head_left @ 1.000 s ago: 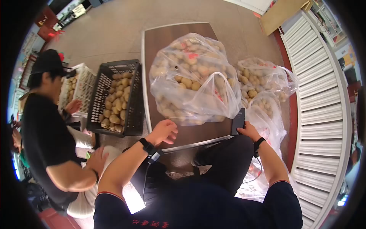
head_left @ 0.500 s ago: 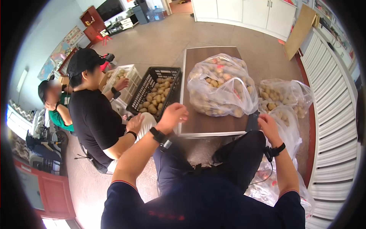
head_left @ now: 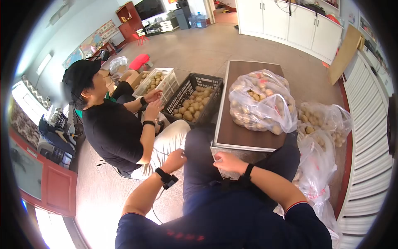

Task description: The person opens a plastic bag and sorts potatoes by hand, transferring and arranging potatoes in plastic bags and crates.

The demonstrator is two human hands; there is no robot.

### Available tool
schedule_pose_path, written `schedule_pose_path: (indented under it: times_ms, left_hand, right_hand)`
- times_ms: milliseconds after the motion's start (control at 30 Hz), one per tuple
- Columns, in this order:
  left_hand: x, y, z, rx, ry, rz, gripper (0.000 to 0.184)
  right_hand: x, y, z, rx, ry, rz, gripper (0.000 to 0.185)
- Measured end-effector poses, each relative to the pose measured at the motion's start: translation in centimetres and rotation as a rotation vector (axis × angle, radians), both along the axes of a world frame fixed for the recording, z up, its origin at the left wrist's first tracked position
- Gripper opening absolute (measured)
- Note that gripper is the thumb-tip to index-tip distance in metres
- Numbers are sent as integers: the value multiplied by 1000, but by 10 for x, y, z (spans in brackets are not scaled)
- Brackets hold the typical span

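My left hand (head_left: 174,161) hovers over my left thigh, its fingers curled together. Across from it, my right hand (head_left: 229,161) is above my lap with fingers and thumb closed in a pinch. Whatever either hand may hold is too small or hidden to make out. Just beyond my right hand stands a low brown table (head_left: 244,136), and on it rests a large clear plastic bag of potatoes (head_left: 261,101), its top partly open. A black crate (head_left: 169,108) of potatoes stands left of the table.
A co-worker in a black shirt (head_left: 112,128) sits at my left, hands raised near a white crate (head_left: 171,85) of potatoes. More bagged potatoes (head_left: 313,114) lie on the floor to the right, beside a white radiator (head_left: 367,137). White cabinets (head_left: 275,20) line the back.
My hands have drawn back from the table toward my lap and closer together. My view has swung left. The co-worker's lower hand has risen to the other one.
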State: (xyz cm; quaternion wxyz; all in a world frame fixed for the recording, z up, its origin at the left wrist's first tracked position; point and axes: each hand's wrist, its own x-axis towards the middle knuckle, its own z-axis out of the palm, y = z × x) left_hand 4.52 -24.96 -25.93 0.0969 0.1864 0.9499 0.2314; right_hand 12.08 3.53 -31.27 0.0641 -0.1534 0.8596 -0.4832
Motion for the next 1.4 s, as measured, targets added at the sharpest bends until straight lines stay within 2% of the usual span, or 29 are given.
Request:
schedule_pose_path:
  times_ms: [33,100,133,200,367,433,500,567,633,700,733,800,833,900,1000,1033,1067,1100,1133,1167,1200,1300,1333,1367,1400]
  left_hand:
    - [4,2,-1,-54,-25,28,32]
    - [-2,0,-3,-286,24,-100,29]
    - [-4,0,-6,-282,25,-89,29]
    - [-9,1,-3,-255,20,2,25]
    - [-6,-8,10,-227,-48,55,18]
    - [2,-8,24,-176,-60,3,18]
    - [5,-11,29,-170,-58,-1,12]
    - [3,-22,31,-77,-195,-205,18]
    - [4,-35,27,156,-251,-365,11]
    - [13,-45,21,230,-374,-413,10]
    - [20,-48,24,228,-368,-404,10]
    - [41,-47,39,152,-511,-525,9]
    - [58,-47,52,196,-537,-581,7]
    - [70,-41,45,113,-638,-830,8]
    - [66,6,77,126,-547,-868,8]
    - [59,25,81,364,-523,-885,14]
    - [52,48,82,478,-391,-912,17]
    - [38,69,67,495,-426,-850,16]
    - [33,96,81,460,-408,-834,14]
    - [24,124,71,548,-350,-875,14]
    - [22,149,76,504,-464,-803,16]
    - [25,222,45,579,-661,-571,26]
    - [29,240,40,552,-625,-561,28]
    - [32,256,35,493,-490,-629,32]
    - [37,274,19,558,-440,-602,30]
  right_hand:
    - [-2,-12,-1,72,55,-8,34]
    - [-3,-28,-3,122,26,-50,30]
    - [-5,-33,-3,172,-4,-102,28]
    - [-11,-35,-2,180,17,-82,27]
    - [-19,-32,-9,151,87,-49,21]
    - [-17,-27,-5,100,156,-2,20]
    - [-16,-22,0,-22,-27,39,20]
    - [-12,-11,9,-45,16,129,21]
    - [-7,-2,14,33,-21,275,20]
    - [10,5,12,-135,-374,384,17]
    - [21,7,25,-135,-368,393,17]
    - [46,14,58,58,-82,642,17]
    - [48,16,61,60,-77,644,17]
    - [54,23,62,25,-108,548,17]
    - [52,28,65,69,-125,412,20]
    - [51,29,68,64,-154,322,21]
    - [50,36,69,71,-149,321,21]
    - [49,47,69,66,-15,216,21]
    - [47,60,70,60,123,105,22]
    - [47,77,79,78,192,-3,20]
    - [53,92,93,127,193,-208,18]
    - [61,153,100,340,561,-580,16]
    - [65,182,90,396,577,-678,15]
    - [72,207,80,429,444,-789,14]
    - [77,244,46,289,434,-807,19]
